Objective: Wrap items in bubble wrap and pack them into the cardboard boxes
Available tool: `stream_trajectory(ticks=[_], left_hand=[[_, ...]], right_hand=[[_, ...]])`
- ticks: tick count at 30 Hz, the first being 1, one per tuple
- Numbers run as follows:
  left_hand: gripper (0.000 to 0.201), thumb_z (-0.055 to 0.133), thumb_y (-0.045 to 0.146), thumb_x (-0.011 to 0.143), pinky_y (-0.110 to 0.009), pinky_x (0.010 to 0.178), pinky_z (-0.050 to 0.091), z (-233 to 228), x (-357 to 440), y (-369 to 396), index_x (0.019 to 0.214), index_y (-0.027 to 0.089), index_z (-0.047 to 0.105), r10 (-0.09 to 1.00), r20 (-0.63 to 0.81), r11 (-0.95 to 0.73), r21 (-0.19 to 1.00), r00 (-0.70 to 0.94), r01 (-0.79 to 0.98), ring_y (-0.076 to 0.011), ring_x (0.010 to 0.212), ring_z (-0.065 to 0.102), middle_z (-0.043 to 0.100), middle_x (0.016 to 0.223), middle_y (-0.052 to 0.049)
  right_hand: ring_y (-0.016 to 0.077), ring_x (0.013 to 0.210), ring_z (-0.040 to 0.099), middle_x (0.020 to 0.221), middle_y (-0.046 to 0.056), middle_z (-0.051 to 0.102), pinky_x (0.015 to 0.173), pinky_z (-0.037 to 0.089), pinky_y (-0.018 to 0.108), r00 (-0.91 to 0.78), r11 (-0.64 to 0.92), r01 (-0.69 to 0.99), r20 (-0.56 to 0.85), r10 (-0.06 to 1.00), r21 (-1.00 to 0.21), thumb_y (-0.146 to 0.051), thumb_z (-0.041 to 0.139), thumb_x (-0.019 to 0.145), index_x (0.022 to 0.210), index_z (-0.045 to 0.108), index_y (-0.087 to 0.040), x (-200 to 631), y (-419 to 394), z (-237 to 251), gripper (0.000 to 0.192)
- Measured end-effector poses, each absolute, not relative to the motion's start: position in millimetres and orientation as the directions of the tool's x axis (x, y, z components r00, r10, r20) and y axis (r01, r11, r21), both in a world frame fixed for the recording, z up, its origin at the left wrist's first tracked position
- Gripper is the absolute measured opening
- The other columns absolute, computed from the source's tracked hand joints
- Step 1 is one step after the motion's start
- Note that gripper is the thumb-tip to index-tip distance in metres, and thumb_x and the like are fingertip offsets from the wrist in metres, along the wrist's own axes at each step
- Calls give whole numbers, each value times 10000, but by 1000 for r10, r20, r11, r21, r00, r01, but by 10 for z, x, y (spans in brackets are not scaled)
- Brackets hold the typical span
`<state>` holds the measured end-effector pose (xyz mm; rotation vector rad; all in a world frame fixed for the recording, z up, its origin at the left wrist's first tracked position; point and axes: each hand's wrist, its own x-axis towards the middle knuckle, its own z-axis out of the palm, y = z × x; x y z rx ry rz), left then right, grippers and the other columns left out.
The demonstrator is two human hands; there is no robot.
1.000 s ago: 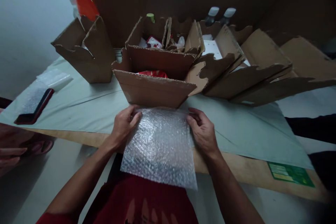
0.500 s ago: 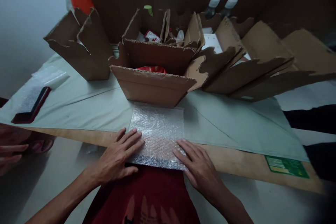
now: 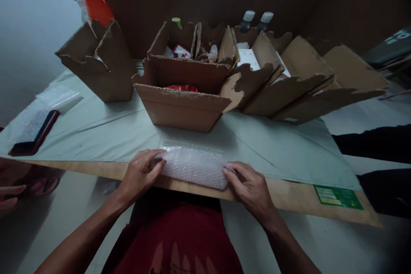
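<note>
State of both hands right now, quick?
Left hand: closed, fingers holding the left end of the folded bubble wrap.
Right hand: closed, fingers holding its right end.

Before you on the surface (image 3: 282, 150), bubble wrap (image 3: 192, 167) lies at the near edge, the front carton (image 3: 183, 113) behind it, the left carton (image 3: 117, 70) toward the far left corner.

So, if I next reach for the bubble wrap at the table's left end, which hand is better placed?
Left, probably: your left hand is nearer that bubble wrap, while the right hand is farther across. Both hold the middle piece.
</note>
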<state>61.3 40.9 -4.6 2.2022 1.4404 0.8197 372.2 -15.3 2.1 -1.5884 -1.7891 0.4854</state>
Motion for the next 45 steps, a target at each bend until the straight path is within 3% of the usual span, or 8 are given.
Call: stream_trajectory(ticks=[10,16,21,25,30,34,40,45], left_hand=[[383,649,370,901,-451,798,531,-305,653,602,1231,179,620,921,245,-361,234,304,903,-313,919,616,654,1017,-118],[50,568,251,862,-417,823,512,-232,746,536,856,217,603,954,154,-300,491,257,818,-261,894,602,657,959,-80],[293,574,284,861,-273,675,510,-39,683,446,1143,210,597,990,-41,-47,815,138,577,-160,752,627,651,873,-4],[148,597,237,894,-281,788,541,97,563,485,1029,209,650,966,112,-212,856,231,471,-171,875,666,676,924,-28],[122,669,136,840,-453,1071,489,112,472,725,912,219,615,779,523,-626,612,346,483,-281,1268,581,673,1214,-95],[292,585,3,754,-527,1099,459,-111,383,999,947,211,656,706,464,-706,400,534,585,-315,1361,508,639,1341,-110],[519,482,-46,761,-532,1097,466,-219,50,983,1136,237,702,675,198,-729,327,711,602,-309,1407,460,600,1429,-91],[485,487,-27,798,-466,979,509,65,110,738,1186,206,661,739,284,-673,287,610,682,-275,1176,585,652,1290,-110]], right_hand=[[332,1113,623,1258,160,701,886,473,461,-78,157,942,261,962,-298,-498,529,994,1215,683,-186,3833,252,-294,411],[284,1039,683,1184,120,735,856,513,417,-117,220,845,233,965,-488,-323,552,979,894,657,-215,3706,203,-251,173],[174,772,700,893,21,732,685,542,271,-8,131,628,162,987,-767,-285,647,933,1064,649,-223,3686,70,-136,145],[171,854,686,931,19,712,753,552,284,-63,334,600,374,925,-727,-136,608,924,1075,652,-243,3642,71,101,190],[192,958,634,948,38,685,856,502,352,-226,580,693,634,739,-429,34,554,875,1020,632,-221,3517,-68,279,304],[221,1003,626,974,58,714,895,453,388,-346,571,781,586,733,-253,24,539,886,1051,649,-200,3322,-232,52,298],[260,1048,623,1083,79,718,936,440,433,-428,527,739,311,848,-420,-185,614,919,1094,667,-195,3333,-336,-126,183],[234,1029,646,1057,72,738,893,474,409,-323,497,725,402,857,-477,-196,572,988,1117,668,-210,3379,-172,33,161]])
